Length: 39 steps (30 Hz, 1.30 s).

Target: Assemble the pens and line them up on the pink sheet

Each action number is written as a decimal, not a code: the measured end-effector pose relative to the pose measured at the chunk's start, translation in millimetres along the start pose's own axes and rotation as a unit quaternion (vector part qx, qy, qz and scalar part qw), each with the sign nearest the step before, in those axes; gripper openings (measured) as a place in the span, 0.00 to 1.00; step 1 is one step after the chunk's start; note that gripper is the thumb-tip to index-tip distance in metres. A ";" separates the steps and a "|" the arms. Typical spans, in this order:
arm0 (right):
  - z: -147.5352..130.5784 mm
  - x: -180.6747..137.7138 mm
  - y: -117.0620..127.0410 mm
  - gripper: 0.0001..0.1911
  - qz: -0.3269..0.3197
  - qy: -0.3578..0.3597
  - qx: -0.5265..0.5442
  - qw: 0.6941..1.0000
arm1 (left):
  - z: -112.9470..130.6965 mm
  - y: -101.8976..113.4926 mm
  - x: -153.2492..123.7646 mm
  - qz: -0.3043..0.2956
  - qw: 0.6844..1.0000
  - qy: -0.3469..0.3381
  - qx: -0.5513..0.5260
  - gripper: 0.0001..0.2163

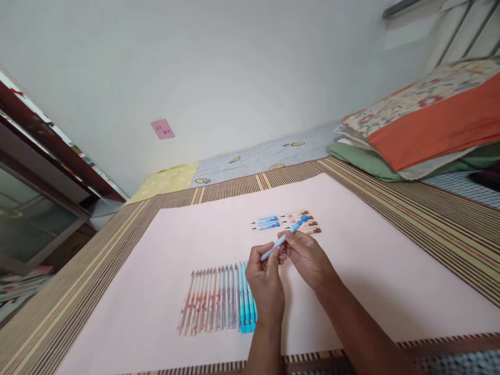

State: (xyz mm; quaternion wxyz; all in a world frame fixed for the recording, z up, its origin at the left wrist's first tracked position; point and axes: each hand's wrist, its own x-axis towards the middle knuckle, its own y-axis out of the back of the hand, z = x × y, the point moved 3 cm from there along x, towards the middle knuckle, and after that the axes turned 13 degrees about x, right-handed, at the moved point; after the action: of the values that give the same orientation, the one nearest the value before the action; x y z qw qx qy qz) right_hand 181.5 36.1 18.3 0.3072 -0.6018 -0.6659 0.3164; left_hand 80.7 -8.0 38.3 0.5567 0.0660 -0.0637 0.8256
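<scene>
You have a light blue pen (278, 243) in both hands, above the pink sheet (371, 245). Its barrel is smooth and rounded, looks like plastic, and ends in a darker blue, chunky top pointing up and to the right. Your left hand (267, 284) pinches the lower end between thumb and curled fingers; your right hand (310, 258) grips farther along the barrel, thumb and fingertips closed on it. The 2 hands sit just beside each other.

The sheet is matt and flat, over a striped mat (394, 205) with a ribbed look. Near its front edge you have slim pens in a close row: pale barrels with reddish patterning (211, 302), greyish barrels (229, 297), then turquoise pens (246, 302) with squarish ends. Your left hand and wrist cover the row's right end (count there cannot be read). Farther back lie 2 blue pens (269, 226), and beside them 4 cream pens with brown ends (297, 214); the held pen crosses in front of these.

Around you: checked cloth with pineapple motifs (250, 153), yellow cloth (167, 179), folded orange and floral fabric (437, 127) resting on green cloth (363, 159), and a pink note (162, 129) on the plain white wall (234, 67).
</scene>
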 end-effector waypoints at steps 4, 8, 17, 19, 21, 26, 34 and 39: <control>-3.3 0.6 10.4 0.17 0.027 0.052 -0.094 0.994 | 0.0 -0.6 -0.9 -0.002 1.000 0.024 -0.016 0.12; -7.3 -1.2 9.9 0.18 0.031 0.078 -0.147 0.986 | -3.1 -1.3 -0.2 -0.020 0.997 0.055 -0.044 0.14; -13.8 -3.6 -2.8 0.17 0.001 0.092 -0.200 0.976 | -19.4 -3.8 7.1 -0.061 0.969 0.182 -0.155 0.22; -13.0 -2.1 0.3 0.17 -0.018 0.070 -0.175 0.982 | -19.0 -2.0 8.9 -0.055 0.972 0.169 -0.155 0.22; -12.9 -0.4 4.6 0.18 -0.029 0.053 -0.151 0.987 | -18.5 -0.7 9.6 -0.043 0.974 0.157 -0.158 0.21; -13.2 3.0 12.0 0.19 -0.013 0.037 -0.148 0.988 | -20.5 -3.8 8.0 -0.044 0.972 0.158 -0.171 0.18; -10.9 3.8 10.5 0.18 0.006 -0.005 -0.056 0.998 | -19.4 -6.0 6.7 -0.050 0.980 0.114 -0.153 0.16; -13.5 3.4 12.8 0.18 -0.014 0.001 -0.054 0.998 | -16.7 -6.8 7.1 -0.055 0.977 0.123 -0.166 0.17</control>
State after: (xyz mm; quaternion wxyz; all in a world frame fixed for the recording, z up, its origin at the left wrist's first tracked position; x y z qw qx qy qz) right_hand 199.7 41.1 16.4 0.2792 -0.6085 -0.6899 0.2754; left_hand 83.7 3.9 23.3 0.6080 -0.1259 -0.1275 0.7734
